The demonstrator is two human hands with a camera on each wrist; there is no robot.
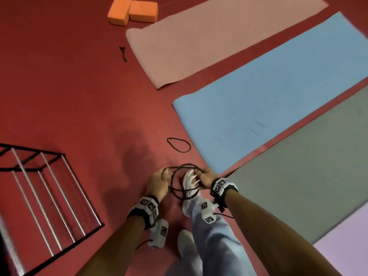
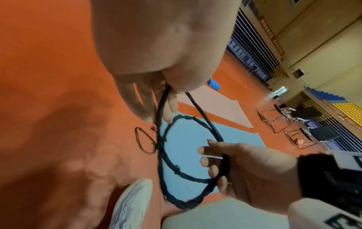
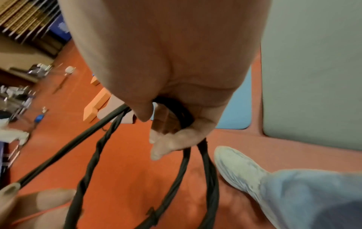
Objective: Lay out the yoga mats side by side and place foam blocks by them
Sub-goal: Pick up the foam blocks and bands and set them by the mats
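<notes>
Three yoga mats lie unrolled side by side on the red floor: a pink mat, a blue mat and a grey-green mat. Two orange foam blocks sit at the far corner of the pink mat. Both hands hold a coil of black cord above my white shoe. My left hand pinches one side of the coil, and my right hand has its fingers curled round the other side.
A black cord loop lies by the blue mat's corner, and another small cord lies near the pink mat. A black metal rack stands at the left. A lilac mat corner shows bottom right. Folding chairs stand far off.
</notes>
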